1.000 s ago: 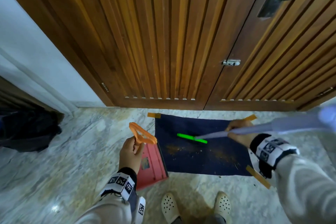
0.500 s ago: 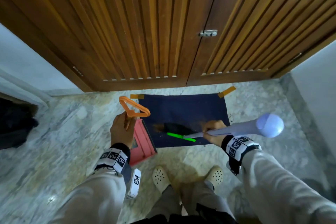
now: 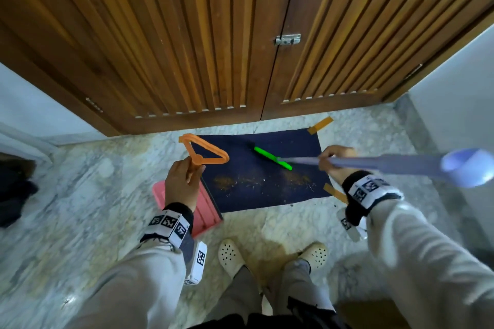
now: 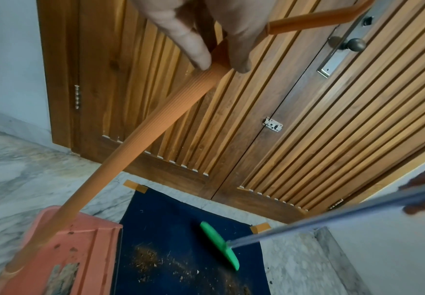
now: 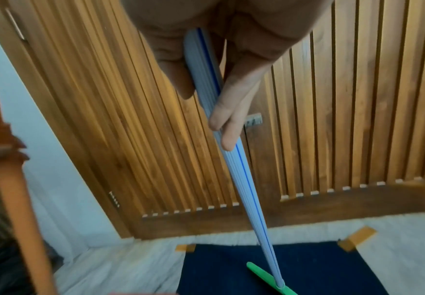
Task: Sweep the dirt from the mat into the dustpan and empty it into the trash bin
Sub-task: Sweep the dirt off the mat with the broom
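Dirt [image 3: 240, 181]: head view, scattered along near half of mat [image 3: 288, 195]; green broom head [image 3: 272, 158] beyond it, dustpan [image 3: 205, 208] at mat's left edge. Left wrist view: left hand [image 4: 206, 30] fingers wrapped round orange dustpan handle [image 4: 140, 137]. Right wrist view: right hand [image 5: 218, 59] fingers gripping broom pole [image 5: 241, 169].

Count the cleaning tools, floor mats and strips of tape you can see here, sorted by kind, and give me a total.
Long-handled brooms with green head: 1
Red plastic dustpans with orange handle: 1
Dark blue fabric mats: 1
Tan tape strips at mat corners: 3
Total: 6
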Demonstrator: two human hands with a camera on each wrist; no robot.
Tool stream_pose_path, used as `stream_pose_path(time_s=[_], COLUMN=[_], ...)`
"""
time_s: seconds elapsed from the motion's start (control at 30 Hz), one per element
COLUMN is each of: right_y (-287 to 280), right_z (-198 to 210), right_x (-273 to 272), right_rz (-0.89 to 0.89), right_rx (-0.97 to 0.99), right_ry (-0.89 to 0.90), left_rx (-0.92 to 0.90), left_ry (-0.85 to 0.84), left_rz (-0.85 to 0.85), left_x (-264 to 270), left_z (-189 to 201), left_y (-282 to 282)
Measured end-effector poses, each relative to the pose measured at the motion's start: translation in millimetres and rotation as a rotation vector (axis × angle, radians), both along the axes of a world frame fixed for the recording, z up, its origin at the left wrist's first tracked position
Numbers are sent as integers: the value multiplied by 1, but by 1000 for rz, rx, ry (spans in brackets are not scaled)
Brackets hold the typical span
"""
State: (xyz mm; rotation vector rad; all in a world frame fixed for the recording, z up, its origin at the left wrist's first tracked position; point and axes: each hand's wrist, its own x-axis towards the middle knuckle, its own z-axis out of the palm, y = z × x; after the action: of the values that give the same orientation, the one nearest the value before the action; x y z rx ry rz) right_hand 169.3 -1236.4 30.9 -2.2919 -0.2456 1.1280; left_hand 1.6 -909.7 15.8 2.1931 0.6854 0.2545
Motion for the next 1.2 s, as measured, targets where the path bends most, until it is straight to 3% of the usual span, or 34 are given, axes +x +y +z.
stream_pose_path(time_s=[0.07, 0.13, 0.17, 0.23, 0.33, 0.5, 0.57, 0.73, 0.83, 0.93, 0.97, 1.1, 1.2], right_y=[24, 34, 34, 27, -1, -55, -64, -43, -29, -37, -45, -91, -115], right_z=[3, 9, 11, 14, 29, 49, 39, -5, -21, -5, 3, 39, 54], right_x=[-24, -57, -63, -51, -15, 15, 19, -17, -46, -41, -34, -11, -6], right_rz=[-34, -54, -10, 87, -101, -567, -612, -406, -259, -137, -183, -708, -919], right_rx=[-76, -114, -88, -81, -71, 152, 31, -250, -218, -175, -156, 46, 96], right_ry=[54, -230, -280, -219, -350, -466, -501, -225, -315, -238, -226, -403, -472], left_rx=[-24, -25, -22, -14, 1, 13, 17, -26, -8, 9, 13, 21, 8], left_ry=[-7, -5, -1, 9, 25, -24, -8, 3, 7, 12, 17, 36, 42], left_rz=[3, 4, 6, 13, 15, -19, -43, -44, -50, -51, -56, -75, -74], left_x=[0, -1, -1, 0, 2, 7, 9, 16, 19, 24, 26, 33, 35], left_z=[2, 3, 3, 3, 3, 2, 1, -1, -2, -2, -2, -3, -4], left_y=[0, 2, 4, 7, 7, -3, -7, -16, -18, -19, -20, -26, -34])
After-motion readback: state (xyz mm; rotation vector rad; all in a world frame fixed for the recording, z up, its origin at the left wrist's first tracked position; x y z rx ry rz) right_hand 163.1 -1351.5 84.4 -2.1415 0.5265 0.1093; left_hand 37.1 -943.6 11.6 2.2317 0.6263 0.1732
